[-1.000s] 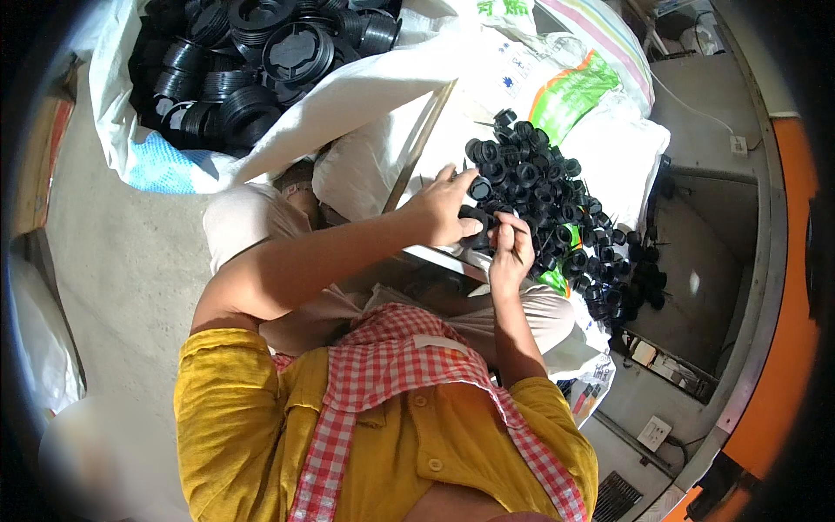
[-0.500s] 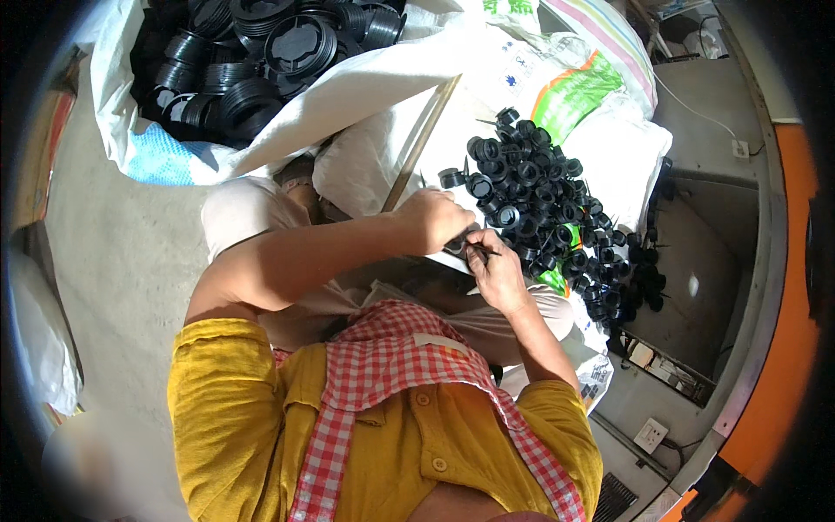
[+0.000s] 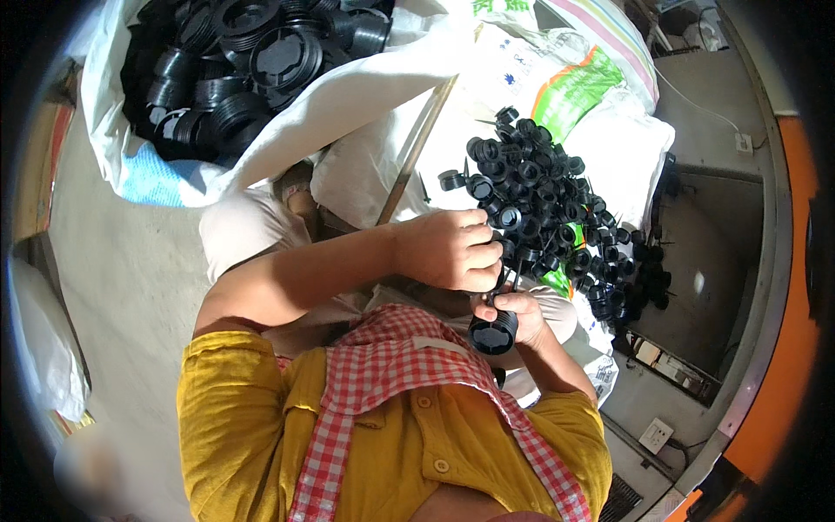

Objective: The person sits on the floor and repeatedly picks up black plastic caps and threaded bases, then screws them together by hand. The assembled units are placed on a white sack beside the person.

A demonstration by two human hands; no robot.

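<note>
My right hand (image 3: 524, 315) is closed round a black ribbed plastic cap (image 3: 492, 336), held close in front of the apron. Just above it, my left hand (image 3: 452, 250) has its fingers curled down, with a dark part showing at the fingertips. What those fingers grip is mostly hidden. A thin black stem rises between the two hands. Beyond them lies a heap of small black plastic caps (image 3: 526, 174), several with thin stems, spread over white and green plastic sacks (image 3: 613, 143).
At the upper left stands a large white woven sack (image 3: 291, 113) full of bigger black ribbed caps (image 3: 287, 59). A narrow wooden strip (image 3: 417, 150) slants beside the heap. On the right are a grey panel with a socket (image 3: 654, 434) and an orange surface (image 3: 787, 287).
Both hands have shifted right and closer to my body. The ribbed cap in my right hand has come into plain view, while my left hand has turned, its knuckles now facing up.
</note>
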